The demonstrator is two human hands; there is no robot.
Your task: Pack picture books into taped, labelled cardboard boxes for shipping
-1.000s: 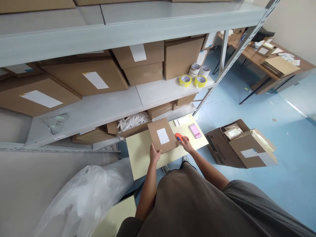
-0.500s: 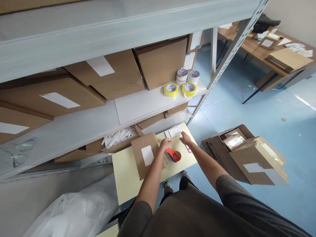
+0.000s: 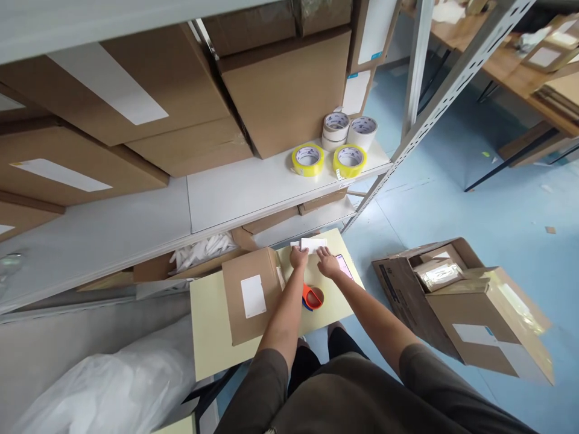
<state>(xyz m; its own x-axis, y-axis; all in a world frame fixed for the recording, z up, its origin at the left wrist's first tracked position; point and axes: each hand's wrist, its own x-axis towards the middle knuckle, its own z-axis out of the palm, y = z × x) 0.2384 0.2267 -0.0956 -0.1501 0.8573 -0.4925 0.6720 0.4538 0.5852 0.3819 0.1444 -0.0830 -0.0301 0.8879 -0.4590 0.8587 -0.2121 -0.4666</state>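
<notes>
A small white paper slip [image 3: 313, 243] lies near the far edge of the cream table [image 3: 208, 328]. My left hand [image 3: 298, 259] is closed at the slip's left end, its thumb against the near edge. My right hand [image 3: 329, 264] has its fingers stretched out, the tips touching the near right edge of the slip. More white paper shows beyond my left hand, partly covered. An orange-and-blue tape dispenser [image 3: 312, 297] rests below my hands, beside my left forearm. To the right of my right hand lies a phone [image 3: 344, 265] with a pinkish screen.
A labelled cardboard box [image 3: 239, 274] sits on the table's left part. Tape rolls [image 3: 350, 160] and large boxes [image 3: 289, 90] stand on the grey shelf [image 3: 239, 193] ahead. An open carton [image 3: 407, 301] occupies the floor at right; a white plastic bag [image 3: 122, 386] is at lower left.
My hands have come together at the white slip; the left has moved forward onto it, the right inward. The view has shifted closer to the shelf.
</notes>
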